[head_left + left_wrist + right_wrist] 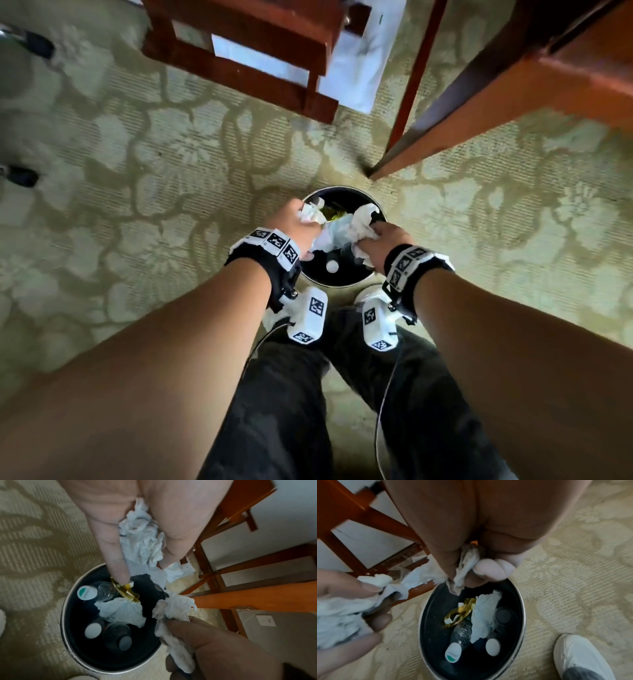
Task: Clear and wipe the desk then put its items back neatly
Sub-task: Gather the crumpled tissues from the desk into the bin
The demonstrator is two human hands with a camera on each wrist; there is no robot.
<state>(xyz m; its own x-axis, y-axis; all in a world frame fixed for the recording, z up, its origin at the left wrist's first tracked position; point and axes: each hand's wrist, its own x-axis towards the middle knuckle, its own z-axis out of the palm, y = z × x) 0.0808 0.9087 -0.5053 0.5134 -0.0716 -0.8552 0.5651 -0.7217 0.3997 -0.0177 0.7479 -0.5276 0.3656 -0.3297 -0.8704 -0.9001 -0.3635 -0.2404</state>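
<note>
Both forearms extended downward, left grip (301, 222) and right grip (383, 240) clenched.

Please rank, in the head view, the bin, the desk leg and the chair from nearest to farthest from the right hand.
1. Bin: directly under the right hand, which holds a tissue over it.
2. Desk leg: beyond the bin, to the right.
3. Chair: farthest, at the top left.

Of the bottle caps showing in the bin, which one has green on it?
The cap on the clear bottle lying by the gold wrapper in the bin: white with a green patch. The other two caps look plain, with no green.
</note>
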